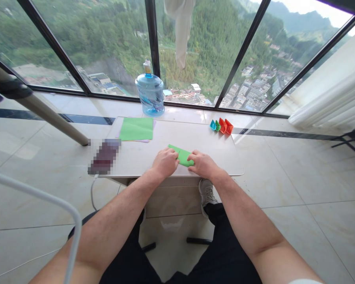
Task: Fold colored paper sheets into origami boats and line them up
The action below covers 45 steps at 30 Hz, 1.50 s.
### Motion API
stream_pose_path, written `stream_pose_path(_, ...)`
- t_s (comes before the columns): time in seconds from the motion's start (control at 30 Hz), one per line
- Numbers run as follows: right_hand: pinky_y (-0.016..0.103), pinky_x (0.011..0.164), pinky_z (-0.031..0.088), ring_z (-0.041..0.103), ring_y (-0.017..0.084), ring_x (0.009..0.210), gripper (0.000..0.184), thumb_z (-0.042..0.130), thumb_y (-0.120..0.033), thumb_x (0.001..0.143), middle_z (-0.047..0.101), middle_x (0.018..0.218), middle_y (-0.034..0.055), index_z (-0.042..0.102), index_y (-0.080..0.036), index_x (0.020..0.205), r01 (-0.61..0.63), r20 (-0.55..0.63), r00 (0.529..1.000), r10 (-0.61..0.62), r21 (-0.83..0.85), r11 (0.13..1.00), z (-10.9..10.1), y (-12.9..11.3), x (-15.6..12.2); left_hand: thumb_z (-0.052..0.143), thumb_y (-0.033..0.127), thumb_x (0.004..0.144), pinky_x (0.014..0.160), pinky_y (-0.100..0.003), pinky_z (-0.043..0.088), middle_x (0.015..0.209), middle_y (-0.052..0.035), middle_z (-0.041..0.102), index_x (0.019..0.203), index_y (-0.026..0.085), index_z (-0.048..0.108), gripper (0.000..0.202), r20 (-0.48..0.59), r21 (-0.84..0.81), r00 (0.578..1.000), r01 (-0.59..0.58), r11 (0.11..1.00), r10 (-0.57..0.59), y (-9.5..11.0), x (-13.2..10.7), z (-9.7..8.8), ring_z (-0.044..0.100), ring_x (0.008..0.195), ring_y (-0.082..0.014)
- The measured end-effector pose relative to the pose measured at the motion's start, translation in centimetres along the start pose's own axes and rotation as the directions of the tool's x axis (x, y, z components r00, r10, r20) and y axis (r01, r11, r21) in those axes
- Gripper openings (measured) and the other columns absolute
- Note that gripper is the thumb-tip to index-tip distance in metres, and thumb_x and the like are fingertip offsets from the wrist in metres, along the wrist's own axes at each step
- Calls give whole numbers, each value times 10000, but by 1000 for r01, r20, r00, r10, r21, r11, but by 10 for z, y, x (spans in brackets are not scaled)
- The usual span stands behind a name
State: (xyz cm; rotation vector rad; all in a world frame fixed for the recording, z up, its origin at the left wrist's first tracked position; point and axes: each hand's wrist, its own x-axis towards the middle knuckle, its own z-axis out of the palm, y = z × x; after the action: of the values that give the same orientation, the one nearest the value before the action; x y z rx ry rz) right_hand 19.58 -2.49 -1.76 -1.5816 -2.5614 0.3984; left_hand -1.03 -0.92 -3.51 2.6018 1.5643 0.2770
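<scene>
A folded strip of green paper (pixel 184 157) lies tilted near the front edge of the low white table (pixel 165 136). My left hand (pixel 165 161) has curled fingers closed on its left end. At the right end, my right hand (pixel 203 162) grips the paper with thumb and bent fingers. A crease shows near the left fingers. The fingertips of both hands partly hide the paper's ends. Farther back on the left is a stack of square paper sheets (pixel 136 129), green on top.
Several small folded paper boats (pixel 221 126) in blue, green and red stand at the table's back right. A pixelated flat object (pixel 105 157) with a cable sits at the left edge. A blue water jug (pixel 150 94) stands behind the table by the window.
</scene>
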Motion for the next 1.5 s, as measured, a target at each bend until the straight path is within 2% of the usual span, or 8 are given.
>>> stream_pose_path(0.23, 280, 885, 501, 687, 192, 957, 236, 675, -227, 875, 671, 1122, 79, 714, -194, 1105, -30, -21, 999, 31, 24, 999, 1, -3, 3, 549, 298, 928, 955, -424, 497, 1032, -123, 726, 911, 172, 767, 253, 11, 9, 1000, 13, 1000, -13, 4, -1, -2, 636, 1066, -286)
stream_pose_path(0.4, 276, 888, 511, 676, 149, 836, 258, 681, -209, 852, 676, 1102, 64, 713, -194, 1107, -147, -97, 982, 163, 152, 977, 7, -3, 2, 548, 284, 915, 932, -419, 496, 1058, -128, 723, 951, 162, 774, 259, -2, 18, 1000, 18, 1000, -18, 6, -4, -1, 646, 1050, -287)
stream_pose_path(0.57, 351, 947, 513, 680, 222, 947, 343, 690, -256, 832, 695, 1114, 114, 707, -166, 1162, -334, -186, 915, 359, 150, 931, 10, -4, 5, 549, 285, 913, 910, -428, 497, 1043, -135, 713, 933, 157, 771, 257, -32, 41, 999, 32, 999, -31, 9, -5, 2, 643, 1040, -295)
stream_pose_path(0.87, 326, 939, 516, 708, 213, 965, 357, 736, -300, 812, 745, 1112, 107, 708, -166, 1142, -421, -203, 829, 521, 387, 820, 10, -6, 13, 554, 297, 921, 872, -422, 483, 1033, -117, 717, 921, 169, 753, 237, -29, 48, 999, 14, 999, -12, 9, -6, 2, 652, 1014, -293)
stream_pose_path(1.07, 304, 803, 524, 720, 206, 853, 275, 727, -383, 799, 770, 932, 66, 709, -203, 1005, -523, -85, 772, 630, 479, 705, 11, 1, 16, 560, 315, 927, 876, -416, 479, 1055, -118, 716, 952, 163, 745, 241, -39, 67, 999, 10, 998, -7, 10, -7, 2, 650, 1024, -293)
stream_pose_path(1.3, 276, 690, 523, 693, 173, 752, 266, 761, -383, 726, 755, 862, 44, 684, -200, 903, -463, -71, 755, 652, 646, 606, 19, 11, 20, 561, 305, 923, 880, -425, 489, 1039, -122, 720, 953, 156, 746, 240, -38, 63, 999, 2, 998, 0, 11, -7, 2, 661, 1021, -300)
stream_pose_path(1.4, 272, 684, 542, 694, 169, 768, 294, 764, -294, 695, 741, 901, 36, 685, -189, 958, -352, -105, 805, 583, 706, 614, 20, 11, 20, 562, 292, 922, 892, -418, 490, 1059, -118, 731, 990, 162, 753, 240, -30, 45, 1000, -5, 999, 6, 10, -7, 2, 674, 1030, -295)
stream_pose_path(1.5, 266, 696, 569, 703, 153, 798, 403, 690, -136, 689, 716, 1086, 68, 676, -179, 1089, -210, -167, 872, 460, 722, 660, 22, 13, 19, 560, 281, 924, 911, -417, 492, 1101, -119, 739, 1029, 168, 762, 254, -10, 24, 1000, -28, 999, 28, 8, -7, 0, 684, 1057, -288)
